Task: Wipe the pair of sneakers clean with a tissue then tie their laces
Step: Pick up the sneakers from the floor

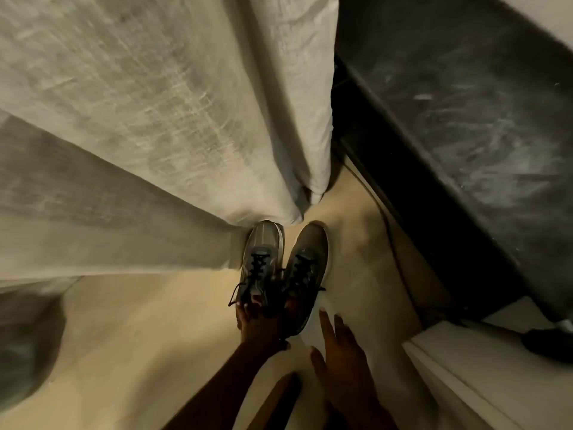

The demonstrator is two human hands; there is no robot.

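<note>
We see the pair of sneakers [283,274] side by side on the pale floor [139,336], toes pointing away from us toward the hanging edge of a light bedcover [155,119], with a dark piece of furniture [465,119] off to the right. The left hand [262,327] reaches into the heel ends of both shoes, its fingers curled over the collars where the two meet, so it grips them together. The right hand [338,352] hovers just beside the right shoe, fingers straight and spread, grasping nothing. No tissue shows anywhere in view.

The dark laces [259,268] lie loose, one end trailing off the left shoe toward the floor.

We judge these shoes light enough for one hand to carry as a pair, with soft uppers that give under pressure and stiffer soles. Pinching the heel collars together looks like a sound hold for moving them; for wiping, we would rather steady one shoe at a time by the heel or with a hand inside. The dangling laces could snag or drag.
</note>
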